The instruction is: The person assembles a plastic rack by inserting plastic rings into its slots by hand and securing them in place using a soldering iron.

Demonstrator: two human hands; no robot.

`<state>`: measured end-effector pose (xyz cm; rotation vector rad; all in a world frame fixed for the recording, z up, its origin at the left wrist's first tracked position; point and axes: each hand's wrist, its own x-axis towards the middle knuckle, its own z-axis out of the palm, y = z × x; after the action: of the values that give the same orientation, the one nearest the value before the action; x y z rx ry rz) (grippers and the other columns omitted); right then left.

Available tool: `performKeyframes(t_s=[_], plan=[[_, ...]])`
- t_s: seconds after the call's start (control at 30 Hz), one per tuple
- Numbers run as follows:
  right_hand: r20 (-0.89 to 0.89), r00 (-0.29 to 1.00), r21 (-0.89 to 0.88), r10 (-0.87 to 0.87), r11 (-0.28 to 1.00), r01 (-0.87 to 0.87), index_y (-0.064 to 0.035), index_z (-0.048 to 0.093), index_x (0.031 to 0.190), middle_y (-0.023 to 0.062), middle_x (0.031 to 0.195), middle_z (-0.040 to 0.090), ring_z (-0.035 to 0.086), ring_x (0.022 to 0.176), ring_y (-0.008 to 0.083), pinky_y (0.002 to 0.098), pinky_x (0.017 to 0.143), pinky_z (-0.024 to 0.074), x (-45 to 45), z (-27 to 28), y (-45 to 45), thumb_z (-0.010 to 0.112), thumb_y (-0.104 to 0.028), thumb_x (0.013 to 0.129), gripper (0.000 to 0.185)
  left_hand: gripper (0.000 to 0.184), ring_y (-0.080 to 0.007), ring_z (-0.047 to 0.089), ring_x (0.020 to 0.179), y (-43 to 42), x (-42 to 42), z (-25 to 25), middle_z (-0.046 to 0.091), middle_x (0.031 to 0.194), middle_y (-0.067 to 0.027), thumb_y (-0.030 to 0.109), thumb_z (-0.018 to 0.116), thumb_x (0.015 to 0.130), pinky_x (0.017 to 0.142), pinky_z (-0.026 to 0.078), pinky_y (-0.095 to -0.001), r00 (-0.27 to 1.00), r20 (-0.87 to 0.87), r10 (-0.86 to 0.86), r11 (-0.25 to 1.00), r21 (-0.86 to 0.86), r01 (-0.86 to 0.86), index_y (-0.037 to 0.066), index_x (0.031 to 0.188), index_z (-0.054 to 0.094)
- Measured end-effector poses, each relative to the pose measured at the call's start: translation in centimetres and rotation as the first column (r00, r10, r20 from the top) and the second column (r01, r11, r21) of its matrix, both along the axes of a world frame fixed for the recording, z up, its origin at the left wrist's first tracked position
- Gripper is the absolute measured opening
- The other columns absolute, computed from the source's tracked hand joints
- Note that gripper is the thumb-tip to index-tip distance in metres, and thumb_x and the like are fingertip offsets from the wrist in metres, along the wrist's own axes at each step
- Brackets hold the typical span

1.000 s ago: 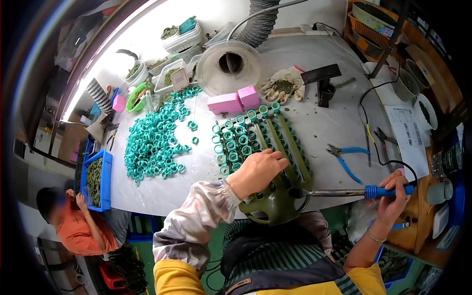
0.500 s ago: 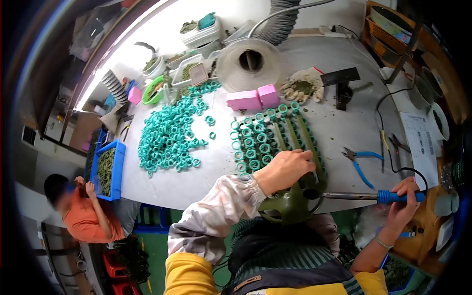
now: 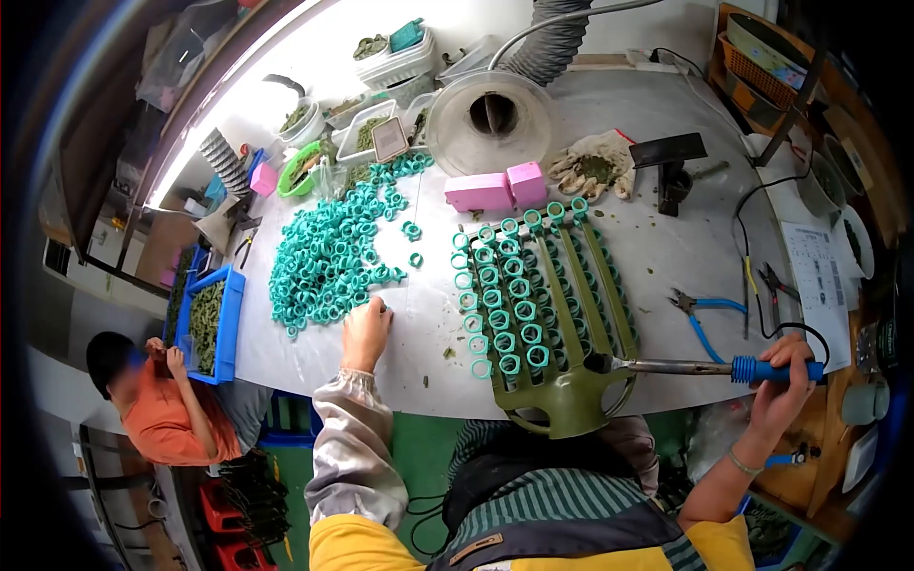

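Note:
My right hand (image 3: pixel 784 366) grips the blue handle of a soldering iron (image 3: pixel 681 366). Its tip meets the dark green frame (image 3: pixel 571 398), near where the long bars join the curved end. Rows of teal rings (image 3: pixel 519 287) stand along the frame's bars on the left and far side. Beside a heap of loose teal rings (image 3: pixel 324 262), my left hand (image 3: pixel 367 333) rests low over the table with its fingers curled together. Whatever is between those fingertips is hidden from view.
Pink blocks (image 3: pixel 479 192) and a clear funnel hood (image 3: pixel 490 119) stand behind the frame. Blue-handled pliers (image 3: pixel 705 314) and a stained glove (image 3: pixel 595 167) lie to the right. At far left a person in an orange shirt (image 3: pixel 181 419) sits by a blue bin (image 3: pixel 228 324).
My left hand has left the green frame and moved left to the near edge of the ring heap. The soldering iron stays almost where it was at the frame.

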<state>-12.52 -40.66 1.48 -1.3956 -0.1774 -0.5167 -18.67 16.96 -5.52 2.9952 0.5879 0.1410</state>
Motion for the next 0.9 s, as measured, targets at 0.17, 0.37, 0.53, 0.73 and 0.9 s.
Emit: performKeyframes(t_s=[0.17,0.37,0.53,0.73,0.9], plan=[[-0.015,1.000,0.039,-0.001,0.999,0.002,-0.0052,0.053,0.072,0.0076,0.073,0.052,0.055,0.071,0.0178,0.0296,0.070,0.0448,0.6,0.0,0.7,0.055,-0.019,0.090,0.023,0.021,-0.0280,0.062,0.064,-1.8,-1.2,-0.7,0.059,0.075,-0.0133,0.016,0.073,0.088,0.062,0.051,-0.0366,0.947,0.316,-0.053,0.964,-0.233,0.132,-0.001,0.085,0.061],[-0.069,0.998,0.067,0.015,0.998,-0.011,-0.0046,0.054,0.075,0.0079,0.079,0.054,0.057,0.077,0.0188,0.0315,0.076,0.0451,1.5,-0.2,2.3,0.055,-0.020,0.092,0.023,0.016,-0.0144,0.066,0.082,-3.8,-0.5,1.0,0.069,0.088,-0.0076,0.016,0.069,0.093,0.073,0.053,-0.0284,0.891,0.262,0.370,0.339,-0.931,0.134,0.000,0.090,0.067],[-0.090,0.993,0.069,0.078,0.995,-0.072,-0.0037,0.057,0.080,0.0073,0.084,0.057,0.060,0.085,0.0192,0.0308,0.064,0.0491,2.3,-0.4,3.8,0.054,-0.020,0.093,0.021,0.027,-0.0056,0.061,0.081,-3.3,-0.2,1.2,0.067,0.086,-0.0004,0.010,0.069,0.090,0.070,0.048,-0.0177,0.951,0.162,0.264,0.284,-0.955,0.084,0.003,0.116,0.071],[-0.073,0.994,0.094,0.081,0.993,-0.074,-0.0030,0.058,0.083,0.0074,0.085,0.058,0.061,0.089,0.0199,0.0290,0.054,0.0486,3.3,-0.3,6.3,0.053,-0.020,0.095,0.021,0.024,-0.0013,0.044,0.065,-5.3,1.9,2.3,0.058,0.073,0.0075,0.008,0.069,0.089,0.054,0.034,-0.0190,0.964,0.215,0.157,0.559,-0.824,0.093,0.002,0.112,0.071],[-0.041,0.992,0.068,0.121,0.991,-0.118,0.0000,0.060,0.089,0.0115,0.091,0.063,0.061,0.074,0.0179,0.0303,0.058,0.0504,5.1,-1.3,8.3,0.053,-0.017,0.098,0.021,0.026,-0.0071,0.058,0.088,-12.6,7.0,6.7,0.056,0.113,-0.0035,-0.001,0.066,0.089,0.073,0.052,-0.0199,0.901,0.413,-0.133,0.482,-0.767,0.423,0.000,0.115,0.067]])
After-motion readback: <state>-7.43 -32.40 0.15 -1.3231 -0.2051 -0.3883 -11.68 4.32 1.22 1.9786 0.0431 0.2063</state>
